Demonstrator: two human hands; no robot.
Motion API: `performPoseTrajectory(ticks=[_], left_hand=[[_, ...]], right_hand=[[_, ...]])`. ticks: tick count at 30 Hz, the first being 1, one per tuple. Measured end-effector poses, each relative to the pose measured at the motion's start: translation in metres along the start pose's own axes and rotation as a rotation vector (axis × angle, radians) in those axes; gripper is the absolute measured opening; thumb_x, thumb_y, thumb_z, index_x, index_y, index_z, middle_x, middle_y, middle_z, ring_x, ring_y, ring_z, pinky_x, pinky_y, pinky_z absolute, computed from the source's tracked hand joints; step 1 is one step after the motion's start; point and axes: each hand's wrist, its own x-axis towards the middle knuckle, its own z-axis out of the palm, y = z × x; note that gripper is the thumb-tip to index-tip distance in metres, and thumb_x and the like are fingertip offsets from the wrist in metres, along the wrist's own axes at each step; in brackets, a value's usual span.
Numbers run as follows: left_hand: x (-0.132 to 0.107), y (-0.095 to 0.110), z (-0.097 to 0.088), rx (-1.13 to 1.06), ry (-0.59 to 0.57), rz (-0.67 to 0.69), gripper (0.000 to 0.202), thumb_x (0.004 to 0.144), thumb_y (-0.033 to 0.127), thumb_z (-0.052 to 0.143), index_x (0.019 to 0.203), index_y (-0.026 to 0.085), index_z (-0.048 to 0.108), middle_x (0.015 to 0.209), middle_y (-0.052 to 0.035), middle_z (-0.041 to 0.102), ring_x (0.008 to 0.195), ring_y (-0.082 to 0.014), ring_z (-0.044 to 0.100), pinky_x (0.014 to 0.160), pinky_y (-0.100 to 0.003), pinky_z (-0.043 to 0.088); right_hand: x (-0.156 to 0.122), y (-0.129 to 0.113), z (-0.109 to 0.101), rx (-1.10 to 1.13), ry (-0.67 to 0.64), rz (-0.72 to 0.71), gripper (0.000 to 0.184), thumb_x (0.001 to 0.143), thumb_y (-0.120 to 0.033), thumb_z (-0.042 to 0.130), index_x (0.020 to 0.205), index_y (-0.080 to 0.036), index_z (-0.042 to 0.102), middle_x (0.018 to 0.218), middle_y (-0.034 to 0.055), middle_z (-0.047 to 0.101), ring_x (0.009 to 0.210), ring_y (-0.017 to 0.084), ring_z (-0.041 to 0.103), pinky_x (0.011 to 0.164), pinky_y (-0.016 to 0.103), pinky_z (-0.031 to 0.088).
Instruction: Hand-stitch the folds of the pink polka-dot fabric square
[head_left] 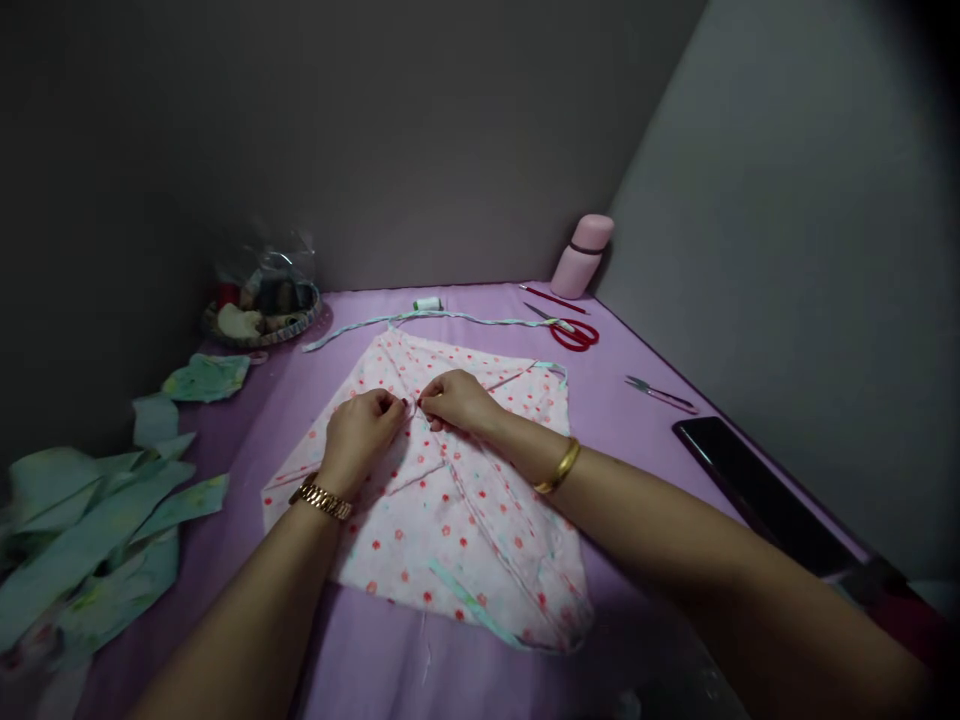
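Both hands pinch a fold at centre of pink floral cotton fabric (442, 500), left hand (364, 430) and right hand (457, 400) fingertips nearly touching, cloth spread flat on purple-covered table (637, 400) so the crease stays put.

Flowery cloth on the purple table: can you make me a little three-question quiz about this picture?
1. True or false: both hands are on the pink flowery cloth.
2. Which thing lies closest to the red scissors? A) the pink bottle B) the basket C) the pile of green scraps
3. Fill in: the black phone lies near the table's ____ edge, by the wall.

Key
1. True. The left hand and the right hand meet at the cloth's middle, fingers pinching a fold.
2. A. The bottle stands just behind the scissors; the basket and the scraps are on the left side.
3. Right.
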Motion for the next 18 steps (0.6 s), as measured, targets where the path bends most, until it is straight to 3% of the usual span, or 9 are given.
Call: performPoseTrajectory(ticks=[5,13,18], left_hand=[[-0.001,-0.002,0.000,-0.068,-0.022,-0.043,0.030,0.080,0.043,0.038,0.075,0.025,0.061,0.069,-0.0009,0.066,0.066,-0.0190,0.056,0.054,-0.027,0.028],[-0.006,0.000,0.000,-0.125,0.002,-0.062,0.025,0.083,0.041,0.038,0.076,0.024,0.055,0.068,0.0003,0.062,0.065,-0.0177,0.054,0.056,-0.026,0.029],[-0.008,0.002,-0.002,-0.152,-0.033,-0.054,0.022,0.080,0.042,0.045,0.079,0.025,0.059,0.065,0.0025,0.061,0.060,-0.0156,0.052,0.055,-0.026,0.030]], right_hand=[[-0.001,0.002,0.005,0.108,-0.076,0.008,0.009,0.070,-0.013,0.053,0.062,-0.011,0.057,0.045,-0.0020,0.054,0.037,0.006,0.051,0.035,0.012,0.034],[0.003,0.015,0.011,0.258,-0.127,-0.057,0.006,0.078,-0.017,0.050,0.077,-0.015,0.055,0.051,-0.0058,0.049,0.034,0.003,0.046,0.034,0.011,0.033],[0.002,0.019,0.011,0.249,-0.110,-0.112,0.008,0.077,-0.021,0.051,0.076,-0.016,0.057,0.054,-0.0046,0.050,0.038,0.004,0.050,0.036,0.012,0.035]])
